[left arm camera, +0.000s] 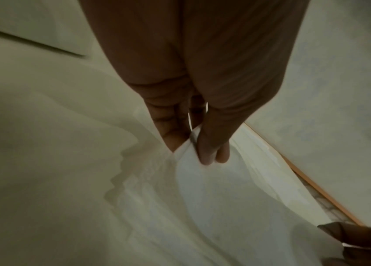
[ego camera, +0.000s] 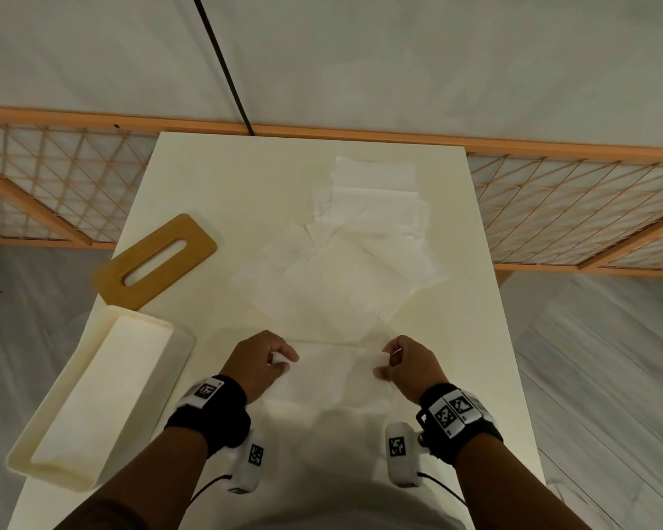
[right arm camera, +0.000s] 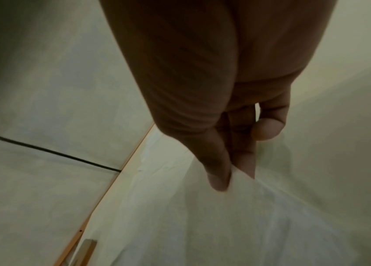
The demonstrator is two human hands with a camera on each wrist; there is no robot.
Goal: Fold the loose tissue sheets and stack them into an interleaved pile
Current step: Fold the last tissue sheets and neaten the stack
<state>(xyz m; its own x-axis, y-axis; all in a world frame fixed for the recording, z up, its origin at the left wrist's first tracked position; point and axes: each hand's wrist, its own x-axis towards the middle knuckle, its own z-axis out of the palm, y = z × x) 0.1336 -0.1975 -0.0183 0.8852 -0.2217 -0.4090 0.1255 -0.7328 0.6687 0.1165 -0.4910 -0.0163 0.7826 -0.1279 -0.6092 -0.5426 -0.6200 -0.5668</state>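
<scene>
Tissue sheet (ego camera: 328, 372) hangs stretched between two pinches at the near end of the cream table (ego camera: 192, 177): the left hand (ego camera: 259, 363) nips its left corner between thumb and curled fingers (left arm camera: 211, 153), and the right hand (ego camera: 408, 367) nips the opposite corner the same way, thumb (right arm camera: 218, 177) pressed against a fingertip with the white edge poking out between them. From both grips the sheet falls toward the person's body and sags in soft folds. Just beyond the two pinches, farther from the person, loose tissue sheets (ego camera: 345, 262) lie overlapping on the table in an untidy spread that runs on toward the far edge. Out to the left of the left-hand grip sits a cream tissue box (ego camera: 92, 399), open on top, and past it lies a wooden lid (ego camera: 156, 256) with a long slot, flat on the table's left edge.
</scene>
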